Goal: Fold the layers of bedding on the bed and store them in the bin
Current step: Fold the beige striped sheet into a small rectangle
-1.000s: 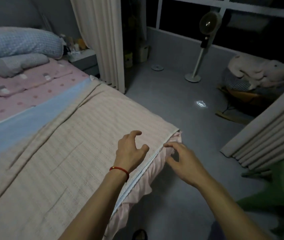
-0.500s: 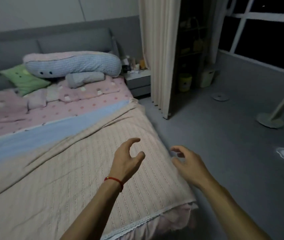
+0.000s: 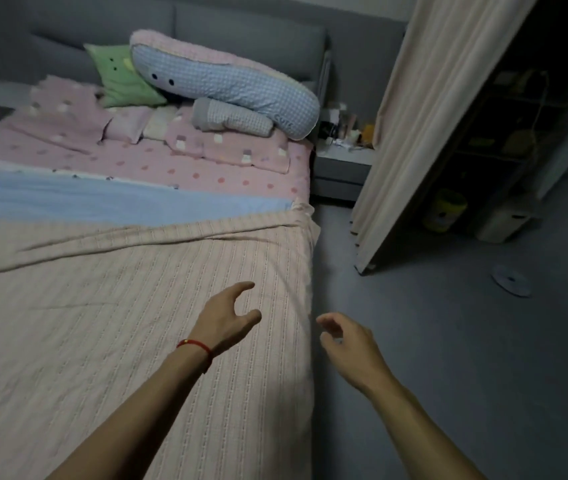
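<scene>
**Both hands bare above the bed's edge**

The left hand (image 3: 227, 320) reaches out over the beige blanket (image 3: 119, 341), fingers loosely curved and spread, thumb apart, holding nothing. A red cord (image 3: 195, 345) circles its wrist. Whether the fingertips touch the cloth cannot be told. The right hand (image 3: 348, 344) hangs just past the side of the bed (image 3: 305, 174), over the grey floor (image 3: 448, 341), fingers slack and half curled, with nothing in them.

The beige blanket lies spread flat over the near part of the bed, its far edge rumpled into a low ridge. Beyond that edge a blue sheet (image 3: 102, 199) shows as a band across the mattress, and past it a pink dotted cover (image 3: 171, 164) runs up to the headboard (image 3: 206, 26). All three layers lie on the bed unfolded.

At the head end rest a long blue pillow (image 3: 227, 84), a small grey roll (image 3: 234, 116) touching its underside, and a green cushion (image 3: 119, 77) leaning against the headboard. A nightstand (image 3: 343, 168) with small items stands just beside the bed, and a pale curtain (image 3: 424, 116) hangs to its right. A yellow tub (image 3: 445, 209) sits on the floor behind the curtain.
</scene>
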A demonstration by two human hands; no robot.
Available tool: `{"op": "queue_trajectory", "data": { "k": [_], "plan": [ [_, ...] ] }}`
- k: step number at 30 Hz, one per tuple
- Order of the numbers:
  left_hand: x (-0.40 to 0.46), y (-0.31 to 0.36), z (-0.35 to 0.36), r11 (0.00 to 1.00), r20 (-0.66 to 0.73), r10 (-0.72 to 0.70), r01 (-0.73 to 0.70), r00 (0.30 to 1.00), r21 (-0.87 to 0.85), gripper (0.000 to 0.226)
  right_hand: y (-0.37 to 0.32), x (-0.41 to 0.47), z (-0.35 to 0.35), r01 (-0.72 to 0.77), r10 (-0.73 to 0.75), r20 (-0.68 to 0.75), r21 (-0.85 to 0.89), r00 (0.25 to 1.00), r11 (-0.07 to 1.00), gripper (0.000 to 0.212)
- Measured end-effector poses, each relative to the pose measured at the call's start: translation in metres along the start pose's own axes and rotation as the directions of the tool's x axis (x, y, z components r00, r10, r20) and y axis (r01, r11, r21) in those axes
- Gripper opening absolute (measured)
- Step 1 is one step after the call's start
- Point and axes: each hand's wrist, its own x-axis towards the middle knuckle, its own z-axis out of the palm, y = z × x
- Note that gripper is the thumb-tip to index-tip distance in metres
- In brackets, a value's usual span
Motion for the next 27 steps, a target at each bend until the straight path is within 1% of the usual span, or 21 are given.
{"op": "queue_trajectory", "data": {
  "k": [3,5,7,9,12,16,18,21,23,24,25,27],
  "plan": [
    [0.062,0.005,0.024,0.997,0.048,-0.075,0.075,0.996,0.008,0.068,0.03,0.063,-0.025,0.009,-0.005,0.082,-0.045,0.997,0.999,0.025],
    [0.101,0.006,0.028,0.996,0.096,-0.077,0.072,0.992,0.045,0.075,0.045,0.109,-0.044,0.008,-0.001,0.104,-0.062,0.995,0.998,0.024],
    [0.152,0.002,0.03,0.992,0.141,-0.084,0.07,0.986,0.106,0.082,0.061,0.173,-0.058,-0.007,0.014,0.094,-0.071,0.996,0.997,0.024],
    [0.209,-0.008,0.036,0.977,0.158,-0.145,0.116,0.977,0.179,0.088,0.08,0.248,-0.06,-0.023,0.031,0.107,-0.073,0.994,0.997,0.022],
    [0.298,-0.028,0.057,0.929,0.156,-0.276,0.221,0.949,0.298,0.093,0.106,0.361,-0.04,-0.022,0.036,0.195,-0.073,0.98,0.997,0.02],
    [0.418,-0.064,0.109,0.854,0.133,-0.436,0.362,0.89,0.374,0.091,0.14,0.507,0.005,-0.029,0.065,0.335,-0.112,0.94,0.993,0.023],
    [0.478,-0.089,0.136,0.83,0.125,-0.471,0.39,0.873,0.398,0.083,0.155,0.576,0.031,0.009,0.052,0.368,-0.163,0.929,0.987,0.027],
    [0.548,-0.128,0.165,0.826,0.14,-0.457,0.36,0.879,0.434,0.069,0.17,0.657,0.064,0.135,-0.005,0.406,-0.29,0.914,0.948,0.032],
    [0.581,-0.155,0.184,0.824,0.169,-0.44,0.321,0.882,0.467,0.068,0.171,0.702,0.078,0.227,-0.072,0.388,-0.37,0.919,0.901,0.032],
    [0.591,-0.166,0.195,0.802,0.179,-0.45,0.308,0.875,0.511,0.073,0.17,0.723,0.085,0.264,-0.122,0.35,-0.394,0.929,0.88,0.031],
    [0.592,-0.173,0.203,0.782,0.157,-0.486,0.347,0.86,0.518,0.078,0.164,0.738,0.087,0.297,-0.178,0.302,-0.41,0.936,0.863,0.03],
    [0.594,-0.188,0.22,0.749,0.085,-0.534,0.425,0.841,0.508,0.076,0.159,0.776,0.099,0.344,-0.272,0.224,-0.418,0.936,0.841,0.032]
  ]
}}
